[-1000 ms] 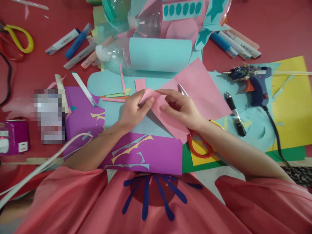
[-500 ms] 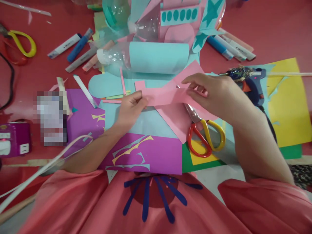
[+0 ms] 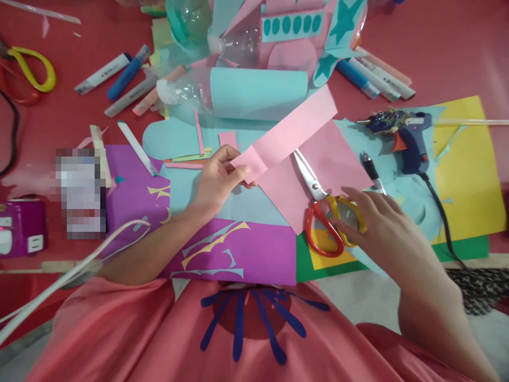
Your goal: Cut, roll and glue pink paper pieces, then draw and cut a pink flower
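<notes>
My left hand (image 3: pixel 217 178) pinches the lower end of a long pink paper strip (image 3: pixel 290 131), which slants up to the right above the table. My right hand (image 3: pixel 376 225) hovers, fingers spread, over the yellow handle of the red-and-yellow scissors (image 3: pixel 324 212); it holds nothing that I can see. The scissors lie shut on a larger pink paper sheet (image 3: pixel 324 159), blades pointing up and left. A purple sheet (image 3: pixel 246 249) with cut-out shapes lies just in front of my body.
A blue glue gun (image 3: pixel 405 135) with its cord lies at the right on light blue and yellow paper (image 3: pixel 473 170). A black marker (image 3: pixel 371 170) lies beside it. A plastic bottle wrapped in light blue paper (image 3: pixel 238 93), several markers (image 3: pixel 119 74) and another pair of scissors (image 3: pixel 27 69) lie farther back.
My right hand has let go of the pink strip and dropped down to the scissors' handles. The left hand alone now holds the strip, which has swung upward to the right.
</notes>
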### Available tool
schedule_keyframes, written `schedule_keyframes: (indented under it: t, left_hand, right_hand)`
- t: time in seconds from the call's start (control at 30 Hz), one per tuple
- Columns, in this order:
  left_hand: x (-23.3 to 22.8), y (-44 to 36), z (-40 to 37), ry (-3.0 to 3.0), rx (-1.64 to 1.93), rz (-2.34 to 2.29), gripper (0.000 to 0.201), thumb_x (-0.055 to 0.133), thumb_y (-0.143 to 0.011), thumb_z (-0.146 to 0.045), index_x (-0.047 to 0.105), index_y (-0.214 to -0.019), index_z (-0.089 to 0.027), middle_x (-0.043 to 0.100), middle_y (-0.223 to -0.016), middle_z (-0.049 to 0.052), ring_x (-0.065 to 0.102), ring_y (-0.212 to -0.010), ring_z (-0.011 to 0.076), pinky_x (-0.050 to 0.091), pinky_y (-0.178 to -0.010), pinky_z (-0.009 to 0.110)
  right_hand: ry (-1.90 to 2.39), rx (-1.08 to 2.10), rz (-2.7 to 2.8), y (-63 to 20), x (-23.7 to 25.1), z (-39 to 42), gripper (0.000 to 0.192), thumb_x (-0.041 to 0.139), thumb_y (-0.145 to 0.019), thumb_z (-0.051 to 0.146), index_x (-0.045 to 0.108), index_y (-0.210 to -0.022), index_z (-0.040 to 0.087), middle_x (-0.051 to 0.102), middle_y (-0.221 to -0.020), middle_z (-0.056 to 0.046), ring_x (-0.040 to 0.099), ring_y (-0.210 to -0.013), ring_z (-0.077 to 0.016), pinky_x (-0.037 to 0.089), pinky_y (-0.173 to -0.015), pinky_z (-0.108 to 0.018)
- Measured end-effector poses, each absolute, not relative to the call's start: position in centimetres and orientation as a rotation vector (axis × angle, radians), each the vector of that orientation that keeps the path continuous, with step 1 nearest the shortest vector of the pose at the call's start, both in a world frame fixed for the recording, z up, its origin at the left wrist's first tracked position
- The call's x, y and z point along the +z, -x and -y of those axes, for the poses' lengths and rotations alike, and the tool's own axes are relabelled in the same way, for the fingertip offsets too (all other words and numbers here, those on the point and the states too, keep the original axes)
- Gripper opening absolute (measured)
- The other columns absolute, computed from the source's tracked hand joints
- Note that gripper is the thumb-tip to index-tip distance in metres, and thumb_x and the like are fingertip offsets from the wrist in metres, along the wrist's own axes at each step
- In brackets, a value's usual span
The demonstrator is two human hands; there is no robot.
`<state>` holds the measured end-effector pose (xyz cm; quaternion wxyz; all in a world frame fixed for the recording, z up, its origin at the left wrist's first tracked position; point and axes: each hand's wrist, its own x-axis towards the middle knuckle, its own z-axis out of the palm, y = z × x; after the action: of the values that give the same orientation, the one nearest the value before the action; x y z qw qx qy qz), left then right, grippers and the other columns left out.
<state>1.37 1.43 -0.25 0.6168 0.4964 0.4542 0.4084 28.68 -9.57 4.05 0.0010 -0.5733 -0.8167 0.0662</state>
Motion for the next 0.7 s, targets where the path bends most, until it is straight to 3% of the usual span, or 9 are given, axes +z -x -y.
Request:
schedule_keyframes:
  t: [0.17, 0.27, 0.37, 0.5, 0.6, 0.7]
  left_hand:
    - [-0.3, -1.6, -1.6, -1.127, 1.043, -1.035, 0.029, 0.065, -0.070, -0.030, 0.036, -0.071, -0.023, 0.057, -0.055, -0.009, 0.065, -0.049, 0.0104, 0.045, -0.041, 0.018]
    - [-0.4, -1.5, -1.8, -1.061, 1.192, -1.041, 0.030, 0.063, -0.068, -0.030, 0.034, -0.070, -0.023, 0.052, -0.051, -0.011, 0.060, -0.043, 0.0085, 0.042, -0.039, 0.017]
    - [-0.6, -1.4, -2.0, -1.021, 1.234, -1.115, 0.029, 0.060, -0.067, -0.028, 0.032, -0.070, -0.023, 0.050, -0.051, -0.011, 0.058, -0.041, 0.0073, 0.036, -0.037, 0.016]
    - [-0.7, -1.4, -1.9, -1.023, 1.217, -1.156, 0.028, 0.058, -0.068, -0.030, 0.031, -0.073, -0.024, 0.049, -0.053, -0.011, 0.057, -0.042, 0.0079, 0.037, -0.039, 0.019]
    - [-0.7, -1.4, -1.9, -1.026, 1.228, -1.146, 0.028, 0.059, -0.068, -0.031, 0.032, -0.073, -0.024, 0.048, -0.052, -0.011, 0.055, -0.041, 0.0078, 0.033, -0.037, 0.019]
    - [-0.6, -1.4, -1.8, -1.005, 1.255, -1.120, 0.031, 0.061, -0.069, -0.032, 0.031, -0.071, -0.024, 0.044, -0.049, -0.011, 0.051, -0.037, 0.0071, 0.026, -0.035, 0.019]
  right_hand:
    - [1.996, 0.045, 2.367, -27.3, 2.4, 9.5, 0.045, 0.047, -0.098, 0.042, 0.049, -0.134, 0.014, 0.065, -0.102, -0.019, 0.063, -0.091, -0.0320, 0.052, -0.077, -0.048]
    - [2.014, -0.021, 2.348, -26.5, 2.7, 9.9, 0.043, 0.045, -0.099, 0.041, 0.052, -0.130, 0.012, 0.065, -0.099, -0.018, 0.063, -0.086, -0.0295, 0.053, -0.074, -0.044]
    - [1.979, 0.111, 2.461, -26.5, 3.1, 10.3, 0.048, 0.040, -0.100, 0.045, 0.051, -0.132, 0.011, 0.067, -0.087, -0.013, 0.065, -0.070, -0.0248, 0.049, -0.058, -0.034]
    - [1.916, 0.217, 2.534, -26.9, 2.9, 9.9, 0.051, 0.046, -0.098, 0.046, 0.048, -0.138, 0.013, 0.072, -0.088, -0.010, 0.066, -0.060, -0.0205, 0.033, -0.042, -0.027]
    - [1.900, 0.236, 2.440, -27.1, 2.5, 9.6, 0.043, 0.054, -0.094, 0.042, 0.060, -0.128, 0.016, 0.071, -0.074, -0.007, 0.061, -0.052, -0.0178, 0.030, -0.042, -0.027]
    - [2.011, 0.425, 2.147, -27.4, 2.4, 9.5, 0.038, 0.060, -0.086, 0.037, 0.067, -0.118, 0.017, 0.065, -0.065, -0.003, 0.056, -0.050, -0.0154, 0.039, -0.049, -0.028]
